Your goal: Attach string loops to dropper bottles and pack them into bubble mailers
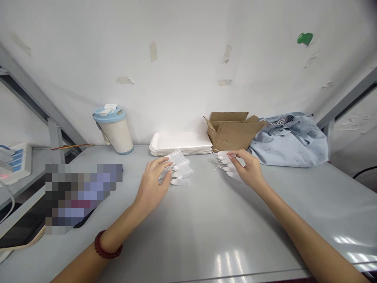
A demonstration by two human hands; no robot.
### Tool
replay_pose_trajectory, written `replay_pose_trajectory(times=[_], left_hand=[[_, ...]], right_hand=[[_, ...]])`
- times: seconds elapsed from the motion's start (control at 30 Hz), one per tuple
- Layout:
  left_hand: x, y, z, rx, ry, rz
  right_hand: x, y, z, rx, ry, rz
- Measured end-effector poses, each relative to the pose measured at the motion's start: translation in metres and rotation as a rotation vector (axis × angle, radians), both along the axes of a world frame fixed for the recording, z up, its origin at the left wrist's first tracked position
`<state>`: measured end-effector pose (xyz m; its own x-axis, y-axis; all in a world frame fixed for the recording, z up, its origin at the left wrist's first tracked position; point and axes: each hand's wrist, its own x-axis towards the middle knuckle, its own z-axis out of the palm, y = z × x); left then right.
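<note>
The left hand (152,184) half-closes around small clear plastic bottles (180,167), the right hand (249,168) pinches white tapered caps (227,164) (both lots lie apart on the tabletop (206,236), none visibly joined).

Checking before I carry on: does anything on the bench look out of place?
A crumpled blue cloth lies bunched at the back edge of the bench beside the open cardboard box, looking dumped there. Further left, a pixelated patch hides whatever lies there.
</note>
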<state>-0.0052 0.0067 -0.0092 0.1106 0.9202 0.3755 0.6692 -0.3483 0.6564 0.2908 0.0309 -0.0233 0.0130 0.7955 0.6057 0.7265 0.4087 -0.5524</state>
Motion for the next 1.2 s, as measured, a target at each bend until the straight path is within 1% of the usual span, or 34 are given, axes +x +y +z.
replay_pose_trajectory(times=[0.13,0.2,0.23,0.3,0.4,0.57,0.7,0.8,0.9,1.0,1.1,1.2], left_hand=[[0.009,-0.009,0.0,0.053,-0.014,-0.083],[0.013,-0.013,0.0,0.029,-0.019,-0.133],[0.015,-0.015,0.001,-0.003,-0.027,-0.154],[0.017,-0.017,0.001,-0.1,-0.052,-0.189],[0.019,-0.02,0.003,-0.247,-0.1,-0.212],[0.019,-0.023,0.008,-0.44,-0.228,-0.213],[0.017,-0.023,0.012,-0.563,-0.284,-0.295],[0.016,-0.019,0.013,-0.656,-0.364,-0.369],[0.015,-0.016,0.011,-0.704,-0.429,-0.408],[0.014,-0.015,0.009,-0.726,-0.476,-0.397],[0.014,-0.015,0.01,-0.776,-0.576,-0.377],[0.014,-0.016,0.012,-0.834,-0.69,-0.398]], right_hand=[[-0.015,-0.013,0.007,-0.057,0.099,0.062],[-0.023,-0.02,0.01,-0.15,0.232,0.136],[-0.028,-0.024,0.012,-0.208,0.31,0.181],[-0.036,-0.031,0.015,-0.318,0.397,0.253],[-0.045,-0.039,0.02,-0.379,0.427,0.324],[-0.051,-0.044,0.02,-0.374,0.421,0.358],[-0.051,-0.045,0.018,-0.354,0.412,0.359],[-0.051,-0.046,0.017,-0.332,0.395,0.364],[-0.052,-0.047,0.018,-0.305,0.383,0.378],[-0.053,-0.048,0.019,-0.29,0.382,0.388],[-0.053,-0.048,0.02,-0.287,0.382,0.4],[-0.054,-0.05,0.021,-0.271,0.376,0.426]])
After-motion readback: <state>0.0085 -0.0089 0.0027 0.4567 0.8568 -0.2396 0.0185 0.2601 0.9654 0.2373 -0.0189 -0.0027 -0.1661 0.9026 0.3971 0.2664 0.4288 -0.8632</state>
